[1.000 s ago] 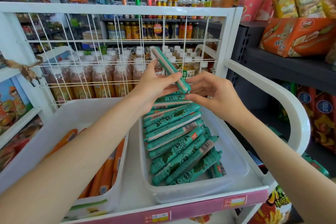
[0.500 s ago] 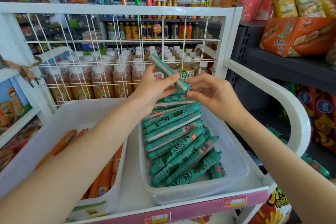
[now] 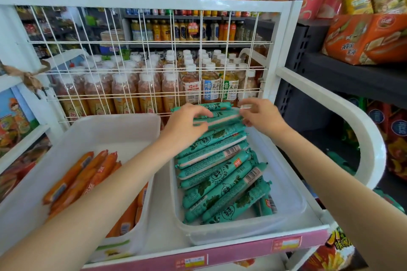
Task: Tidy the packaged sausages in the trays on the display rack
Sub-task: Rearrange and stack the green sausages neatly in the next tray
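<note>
At the centre of the frame, both hands meet over the far end of the right tray [image 3: 295,211]. The left hand [image 3: 185,125] curls its fingers over a green sausage [image 3: 222,117] lying crosswise on top of the stack; the right hand [image 3: 262,116] pinches that sausage's right end. Below it, more green sausages [image 3: 220,185] lie in a slanted row filling the tray. In the lower left, the left tray [image 3: 123,125] holds orange sausages [image 3: 79,178]. A white wire grid [image 3: 154,55] stands behind, with bottled drinks [image 3: 123,92] beyond.
</note>
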`<state>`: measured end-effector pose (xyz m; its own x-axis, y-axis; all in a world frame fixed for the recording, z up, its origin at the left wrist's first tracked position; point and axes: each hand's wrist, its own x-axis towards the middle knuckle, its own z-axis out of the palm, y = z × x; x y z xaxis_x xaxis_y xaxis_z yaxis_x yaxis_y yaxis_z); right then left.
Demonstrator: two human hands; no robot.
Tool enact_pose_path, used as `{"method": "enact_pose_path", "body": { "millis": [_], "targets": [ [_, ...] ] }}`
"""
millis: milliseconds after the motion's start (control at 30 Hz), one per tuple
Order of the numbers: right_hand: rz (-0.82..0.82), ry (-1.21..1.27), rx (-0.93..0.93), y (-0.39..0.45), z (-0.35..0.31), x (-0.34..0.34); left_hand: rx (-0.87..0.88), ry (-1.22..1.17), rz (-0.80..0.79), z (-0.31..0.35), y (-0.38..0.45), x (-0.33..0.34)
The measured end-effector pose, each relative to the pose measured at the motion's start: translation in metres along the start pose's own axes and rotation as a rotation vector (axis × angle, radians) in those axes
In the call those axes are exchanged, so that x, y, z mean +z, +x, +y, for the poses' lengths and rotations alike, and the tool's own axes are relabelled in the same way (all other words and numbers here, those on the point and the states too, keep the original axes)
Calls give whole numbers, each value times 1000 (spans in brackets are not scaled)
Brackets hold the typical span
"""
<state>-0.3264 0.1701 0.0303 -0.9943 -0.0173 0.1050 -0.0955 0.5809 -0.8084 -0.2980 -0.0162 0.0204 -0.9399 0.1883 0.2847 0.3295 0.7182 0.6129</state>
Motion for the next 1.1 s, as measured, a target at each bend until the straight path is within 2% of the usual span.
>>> {"method": "enact_pose_path", "body": {
  "millis": [33, 100, 133, 167, 233, 267, 333, 433, 600, 733, 900, 1000, 1100],
  "targets": [
    [54, -177, -65, 0, 1, -1, 46, 58, -39, 2, -2, 3],
    [115, -370, -194, -8, -2, -12, 133, 163, -163, 7, -7, 10],
    [57, -437, -233, -15, -3, -21, 174, 238, -245, 10, -11, 17],
    [-79, -529, -241, -24, -4, -28, 211, 322, -337, 13, -15, 25],
    [-415, -735, -158, -45, -5, -34, 236, 457, -529, 20, -25, 44],
    [-522, -814, -112, -55, -4, -33, 232, 505, -602, 23, -30, 54],
    [-553, -925, -79, -68, -2, -27, 231, 605, -672, 25, -36, 71],
    [-532, -1071, -89, -79, 0, -15, 223, 732, -633, 25, -39, 85],
    [-581, -1141, -47, -88, -1, -1, 326, 742, -417, 10, -26, 66],
    [-632, -1088, 25, -89, 2, 14, 345, 737, -406, 6, -23, 60],
    [-571, -1118, 78, -90, 4, 20, 353, 713, -389, 3, -22, 57],
    [-476, -1141, 77, -91, -5, 12, 356, 701, -377, 2, -22, 56],
    [-239, -1157, -4, -88, -17, -8, 340, 698, -404, 0, -21, 57]
  ]
}}
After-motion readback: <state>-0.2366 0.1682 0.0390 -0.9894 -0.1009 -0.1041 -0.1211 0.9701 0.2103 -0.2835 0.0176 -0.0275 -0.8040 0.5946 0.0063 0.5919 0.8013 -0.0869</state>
